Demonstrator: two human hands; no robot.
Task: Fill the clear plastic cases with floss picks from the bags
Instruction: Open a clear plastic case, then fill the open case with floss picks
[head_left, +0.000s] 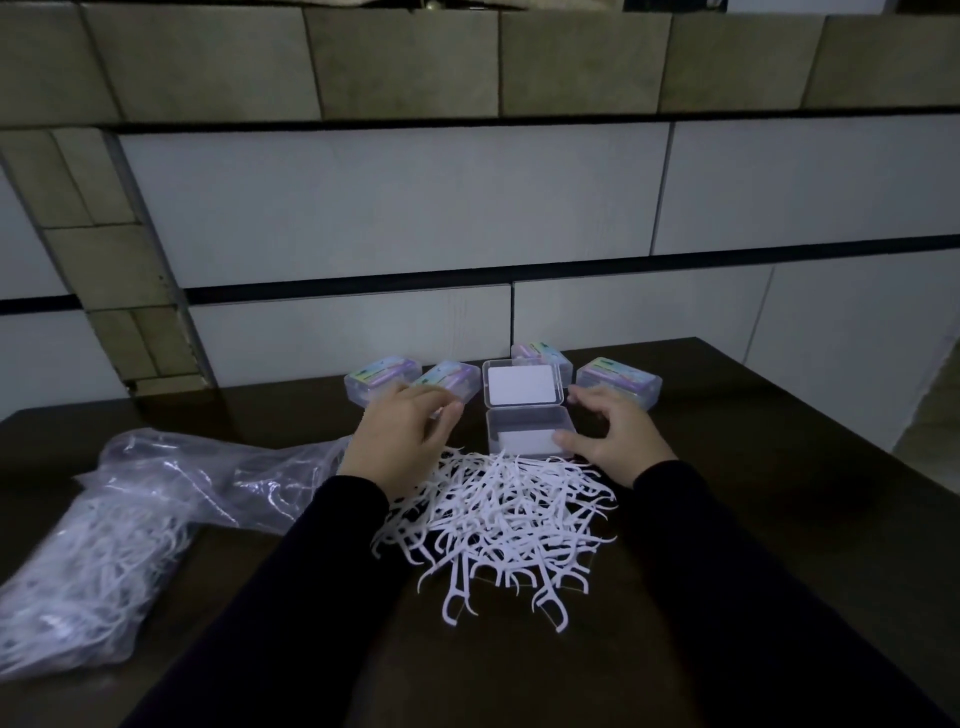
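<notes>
I am hovering my left hand (402, 434) over the floss picks (498, 519), fingers loosely curled, seemingly empty in this dim view. My right hand (613, 434), fingers spread, is steadying the open case (530, 428). I should gather picks aligned, then drop them in.

Both arms, in dark sleeves, reach forward side by side. The left hand (402, 434) hangs palm down with its fingers loosely curled. The right hand (613, 434) is spread, fingers relaxed and thumb stretched inward.

head cam | looks forward-down | close over table (727, 519)
</notes>
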